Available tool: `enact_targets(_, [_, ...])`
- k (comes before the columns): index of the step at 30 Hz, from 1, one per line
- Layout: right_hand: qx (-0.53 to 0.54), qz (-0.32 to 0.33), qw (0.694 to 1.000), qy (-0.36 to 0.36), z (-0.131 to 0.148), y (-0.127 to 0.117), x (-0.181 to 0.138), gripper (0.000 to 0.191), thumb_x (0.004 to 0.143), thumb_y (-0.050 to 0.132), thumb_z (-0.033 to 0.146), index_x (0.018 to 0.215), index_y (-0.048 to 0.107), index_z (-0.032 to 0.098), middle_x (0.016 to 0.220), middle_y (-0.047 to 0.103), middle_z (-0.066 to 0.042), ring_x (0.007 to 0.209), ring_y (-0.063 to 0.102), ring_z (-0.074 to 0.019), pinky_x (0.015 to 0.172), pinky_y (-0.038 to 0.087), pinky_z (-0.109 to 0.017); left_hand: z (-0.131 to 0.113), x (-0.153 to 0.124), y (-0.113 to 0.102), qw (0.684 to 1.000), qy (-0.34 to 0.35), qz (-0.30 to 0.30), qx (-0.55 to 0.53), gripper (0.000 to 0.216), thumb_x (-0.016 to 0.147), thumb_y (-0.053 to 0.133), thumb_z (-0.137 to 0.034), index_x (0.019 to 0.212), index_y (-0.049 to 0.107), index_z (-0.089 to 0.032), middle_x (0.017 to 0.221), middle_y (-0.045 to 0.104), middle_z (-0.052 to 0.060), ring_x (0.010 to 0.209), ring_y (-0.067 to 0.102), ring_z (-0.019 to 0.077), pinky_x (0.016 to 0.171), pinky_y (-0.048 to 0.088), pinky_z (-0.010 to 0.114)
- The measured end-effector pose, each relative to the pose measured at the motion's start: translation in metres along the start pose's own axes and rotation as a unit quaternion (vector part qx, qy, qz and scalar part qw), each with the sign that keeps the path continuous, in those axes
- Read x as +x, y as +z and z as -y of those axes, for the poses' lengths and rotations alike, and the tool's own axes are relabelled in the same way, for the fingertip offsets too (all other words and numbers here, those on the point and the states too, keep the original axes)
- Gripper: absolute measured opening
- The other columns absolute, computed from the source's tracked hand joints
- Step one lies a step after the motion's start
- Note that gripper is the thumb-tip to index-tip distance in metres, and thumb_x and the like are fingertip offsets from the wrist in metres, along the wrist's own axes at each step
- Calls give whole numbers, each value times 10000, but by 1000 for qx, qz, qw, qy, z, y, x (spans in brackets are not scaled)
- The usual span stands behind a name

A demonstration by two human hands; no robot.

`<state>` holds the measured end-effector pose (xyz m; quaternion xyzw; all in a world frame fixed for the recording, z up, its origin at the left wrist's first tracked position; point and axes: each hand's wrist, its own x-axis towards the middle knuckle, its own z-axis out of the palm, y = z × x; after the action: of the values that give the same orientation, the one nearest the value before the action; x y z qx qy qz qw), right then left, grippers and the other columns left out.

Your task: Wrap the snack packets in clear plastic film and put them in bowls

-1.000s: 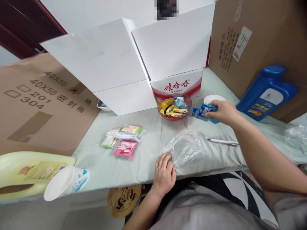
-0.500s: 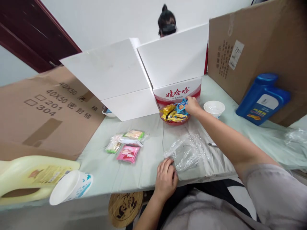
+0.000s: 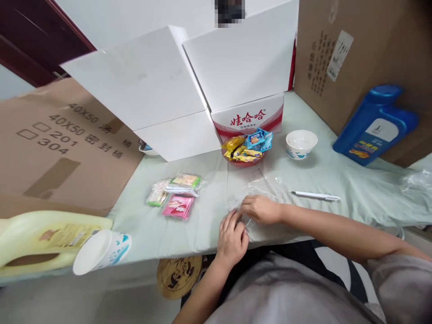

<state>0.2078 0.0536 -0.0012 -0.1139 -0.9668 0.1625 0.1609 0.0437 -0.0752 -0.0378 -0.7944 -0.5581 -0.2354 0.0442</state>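
Observation:
A crumpled clear plastic bag (image 3: 270,183) lies flat near the table's front edge. My left hand (image 3: 232,237) is at the bag's left corner, its fingers curled and closed on the film. Right beside it, my right hand (image 3: 261,209) has its fingers pressed together on the same bag, close to the left fingertips. Beyond them a red bowl (image 3: 243,163) holds yellow and blue snack packets (image 3: 256,139). Several wrapped snack packs, one of them a pink packet (image 3: 178,207), lie to the left of my hands.
A white pen (image 3: 315,195) and a paper bowl (image 3: 301,145) are on the right, near a blue bottle (image 3: 374,128). White cartons (image 3: 243,67) stand behind the red bowl. At left are a paper cup (image 3: 101,253), a yellow jug (image 3: 54,238) and a large cardboard box (image 3: 67,148).
My right hand has come back from the red bowl to the bag, leaving the blue packet on top of the pile. My left hand stays at the bag's corner. The view has shifted slightly.

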Motion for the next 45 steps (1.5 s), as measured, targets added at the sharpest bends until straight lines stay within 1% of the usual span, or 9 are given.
enact_targets(6, [-56,33,988,138,-29,14,33,420,940,519,338,1328,578,188,1368,566,-106,1250,463,-288,1014,358,-421,0,-2,1,1000,9,-6,22,160,865,471,-125,925,611,-174,1222,602,139,1251,507,295,990,457,477])
enact_targets(12, [-109,-3,968,226,-30,24,22,638,938,431,567,1449,449,184,1492,443,-126,1346,375,-319,1102,247,-483,-5,-2,-7,997,-19,17,75,149,878,489,-104,948,600,-176,1194,607,134,1161,556,295,900,493,454])
enact_targets(18, [-125,14,916,382,-27,22,16,874,851,393,739,1521,325,183,1583,256,-171,1437,168,-454,1128,154,-577,-24,2,-22,994,-38,71,76,68,902,532,-203,849,574,-201,832,639,49,791,600,229,699,486,370])
enact_targets(23, [-125,16,919,373,-30,25,16,854,861,403,713,1524,316,182,1596,217,-171,1446,140,-453,1144,126,-583,-15,17,-28,1000,19,20,4,172,946,440,-186,885,600,-196,721,639,33,681,595,191,649,470,337])
enact_targets(30, [-132,24,943,305,-24,18,5,816,874,444,682,1505,359,171,1593,216,-175,1457,108,-439,1140,103,-614,52,62,-4,997,5,79,-7,369,950,414,-220,1285,549,-146,1345,584,127,1319,470,275,1050,436,471])
enact_targets(34, [-104,48,982,148,-5,12,-43,835,834,521,689,1485,396,182,1579,267,-165,1468,92,-408,1137,88,-633,67,57,10,991,-26,123,35,451,975,397,-285,1410,454,-185,1508,430,99,1422,335,292,1102,374,510])
enact_targets(38, [-68,58,992,94,26,10,-110,764,849,590,531,1492,377,179,1542,351,-170,1452,210,-365,1122,213,-600,66,51,11,992,-25,118,46,451,972,406,-294,1409,470,-204,1510,428,98,1419,342,302,1096,380,514])
enact_targets(42, [-77,8,992,98,52,3,-154,444,931,430,146,1358,535,197,1275,622,-138,1149,578,-249,919,481,-420,67,52,11,992,-18,113,46,447,968,412,-293,1401,486,-212,1506,434,95,1415,348,308,1094,383,517])
enact_targets(45, [-83,-54,983,156,60,-4,-164,339,961,397,166,1223,611,193,967,673,-100,821,631,-191,702,525,-319,67,52,13,994,-20,103,41,449,969,406,-305,1398,491,-205,1498,443,102,1409,356,311,1091,384,526])
